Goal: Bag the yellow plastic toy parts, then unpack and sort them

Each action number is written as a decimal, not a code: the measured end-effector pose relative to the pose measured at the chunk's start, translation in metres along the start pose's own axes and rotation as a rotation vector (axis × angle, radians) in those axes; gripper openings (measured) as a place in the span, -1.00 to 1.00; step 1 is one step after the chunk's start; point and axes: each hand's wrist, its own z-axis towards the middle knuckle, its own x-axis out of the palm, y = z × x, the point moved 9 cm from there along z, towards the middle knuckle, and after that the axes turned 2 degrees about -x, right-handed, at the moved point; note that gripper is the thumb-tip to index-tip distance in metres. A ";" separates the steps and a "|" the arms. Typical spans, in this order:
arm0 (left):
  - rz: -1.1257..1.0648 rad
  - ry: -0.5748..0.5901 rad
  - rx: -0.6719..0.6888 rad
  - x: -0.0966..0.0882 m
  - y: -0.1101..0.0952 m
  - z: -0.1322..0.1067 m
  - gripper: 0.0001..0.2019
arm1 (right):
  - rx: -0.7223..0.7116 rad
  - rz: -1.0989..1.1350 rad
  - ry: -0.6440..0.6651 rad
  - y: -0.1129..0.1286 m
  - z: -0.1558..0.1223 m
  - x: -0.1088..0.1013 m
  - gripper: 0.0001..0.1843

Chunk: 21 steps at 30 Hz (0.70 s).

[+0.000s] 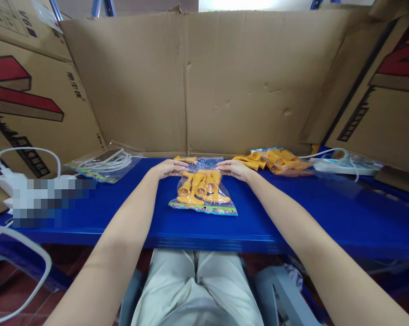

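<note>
A clear plastic bag [202, 210] with a colourful printed strip along its near edge lies flat on the blue table in front of me. Inside it are several orange plastic pieces [200, 184] with flared, cup-like ends. My left hand [170, 169] has its fingers on the bag's far left edge, and my right hand [237, 170] has its fingers on the far right edge; both appear to pinch the plastic. Just beyond my left fingers is a loose orange piece [187, 159]. More loose orange pieces [250, 162] lie past my right hand.
Another bag of orange pieces [286, 162] rests at the back right, beside a white power strip [347, 165] with a cable. On the left are a bagged white cable [105, 160] and white plugs [10, 183]. Cardboard walls [241, 81] enclose the blue table [286, 199] on three sides.
</note>
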 end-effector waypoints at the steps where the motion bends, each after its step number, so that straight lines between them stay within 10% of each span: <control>1: 0.001 -0.002 -0.002 -0.002 0.001 0.000 -0.75 | -0.004 -0.002 0.001 0.000 0.000 0.000 -0.78; 15: 0.204 -0.092 0.096 -0.010 -0.001 0.018 -0.83 | -0.101 -0.203 0.049 0.002 0.012 0.000 -0.76; 21: 0.617 -0.173 0.254 0.001 -0.024 0.015 -0.80 | -0.298 -0.569 0.068 0.023 0.005 0.014 -0.71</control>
